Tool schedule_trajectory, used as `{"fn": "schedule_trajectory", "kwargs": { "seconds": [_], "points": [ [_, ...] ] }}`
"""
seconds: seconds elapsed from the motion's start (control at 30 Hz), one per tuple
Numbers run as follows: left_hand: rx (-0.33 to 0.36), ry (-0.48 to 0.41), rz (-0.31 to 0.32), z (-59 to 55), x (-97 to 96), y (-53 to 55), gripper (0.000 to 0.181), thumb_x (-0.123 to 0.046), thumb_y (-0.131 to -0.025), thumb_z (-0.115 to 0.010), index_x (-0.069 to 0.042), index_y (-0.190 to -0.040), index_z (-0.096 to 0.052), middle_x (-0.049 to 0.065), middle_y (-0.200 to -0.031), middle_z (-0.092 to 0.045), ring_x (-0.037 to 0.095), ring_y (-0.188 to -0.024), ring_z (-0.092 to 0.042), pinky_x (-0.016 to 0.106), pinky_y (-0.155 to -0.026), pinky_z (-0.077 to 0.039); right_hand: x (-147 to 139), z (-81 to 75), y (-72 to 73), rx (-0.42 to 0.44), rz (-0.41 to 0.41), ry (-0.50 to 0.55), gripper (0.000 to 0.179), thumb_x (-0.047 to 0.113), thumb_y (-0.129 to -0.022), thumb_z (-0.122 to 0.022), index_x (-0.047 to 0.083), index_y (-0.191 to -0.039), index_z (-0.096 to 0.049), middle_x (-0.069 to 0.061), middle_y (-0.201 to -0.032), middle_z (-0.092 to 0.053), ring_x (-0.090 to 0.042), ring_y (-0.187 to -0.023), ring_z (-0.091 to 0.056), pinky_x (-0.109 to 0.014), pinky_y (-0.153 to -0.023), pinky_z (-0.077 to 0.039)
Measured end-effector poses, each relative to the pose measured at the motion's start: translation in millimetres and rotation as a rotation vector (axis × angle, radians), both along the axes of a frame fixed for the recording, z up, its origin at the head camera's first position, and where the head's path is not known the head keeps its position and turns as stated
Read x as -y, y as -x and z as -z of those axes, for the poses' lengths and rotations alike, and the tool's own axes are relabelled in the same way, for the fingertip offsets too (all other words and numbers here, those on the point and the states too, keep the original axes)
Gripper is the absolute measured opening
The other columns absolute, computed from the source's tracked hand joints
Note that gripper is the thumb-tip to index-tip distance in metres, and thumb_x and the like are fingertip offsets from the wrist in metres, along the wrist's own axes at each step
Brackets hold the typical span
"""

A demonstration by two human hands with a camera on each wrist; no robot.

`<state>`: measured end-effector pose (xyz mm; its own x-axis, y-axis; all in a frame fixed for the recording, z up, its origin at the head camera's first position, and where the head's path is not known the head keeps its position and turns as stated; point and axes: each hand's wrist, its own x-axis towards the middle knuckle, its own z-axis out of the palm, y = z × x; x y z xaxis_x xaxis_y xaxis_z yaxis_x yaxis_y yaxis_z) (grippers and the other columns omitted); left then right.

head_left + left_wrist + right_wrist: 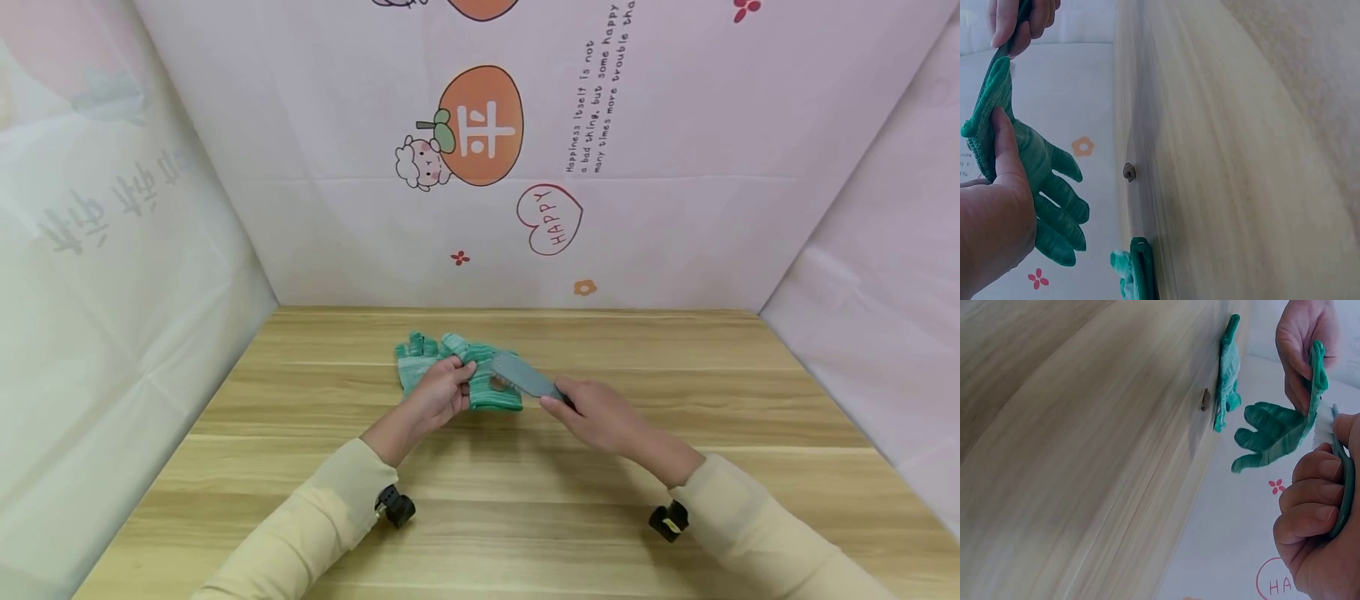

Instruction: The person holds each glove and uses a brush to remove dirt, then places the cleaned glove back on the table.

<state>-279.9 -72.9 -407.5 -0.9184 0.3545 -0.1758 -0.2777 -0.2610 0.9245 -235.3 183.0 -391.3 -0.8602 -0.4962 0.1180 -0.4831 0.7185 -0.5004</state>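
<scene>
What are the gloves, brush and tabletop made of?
Gloves: probably matte knitted fabric, given the yarn-like green streaks.
Brush: likely smooth plastic, evenly grey-blue; its pale bristles perhaps synthetic.
Tabletop: wood or laminate, perhaps satin; the grain fits both.

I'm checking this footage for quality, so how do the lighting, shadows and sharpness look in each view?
Head view: bright, with soft shadows on the wooden table below the left hand and right hand; left wall lettering looks faint. Left wrist view: dimmer and cooler, scene turned sideways, held green glove outlined fairly clearly, wood grain soft. Right wrist view: similarly dim, grain soft too.
</scene>
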Motion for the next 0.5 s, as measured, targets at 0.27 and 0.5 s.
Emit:
{"fn": "schedule_trajectory", "kwargs": {
  "seconds": [0.27,0.5],
  "points": [
    [0.006,0.008,-0.009,1.8,1.8,1.6,0.027,-0.012,-0.107,-0.037,-0.009,-0.082,-0.028,0.002,-0.076,-0.032,0.012,-0.06,-0.027,0.025,-0.054,-0.025,-10,-2.3,-1.5,0.029,0.024,-0.016,0.038,0.046,-0.103,-0.042,0.015,-0.084,-0.051,0.004,-0.06,-0.042,-0.008,-0.049,-0.035,-0.025,-0.047,-0.033],
    [-0.002,0.011,0.0,2.9,0.5,1.0,0.028,-0.011,-0.107,-0.038,-0.009,-0.08,-0.028,0.002,-0.076,-0.032,0.012,-0.059,-0.027,0.025,-0.055,-0.025,-5,-10.3,1.9,-0.035,0.003,-0.021,0.038,0.046,-0.103,-0.042,0.015,-0.083,-0.05,0.004,-0.061,-0.042,-0.008,-0.05,-0.037,-0.025,-0.048,-0.035]
  ]
}}
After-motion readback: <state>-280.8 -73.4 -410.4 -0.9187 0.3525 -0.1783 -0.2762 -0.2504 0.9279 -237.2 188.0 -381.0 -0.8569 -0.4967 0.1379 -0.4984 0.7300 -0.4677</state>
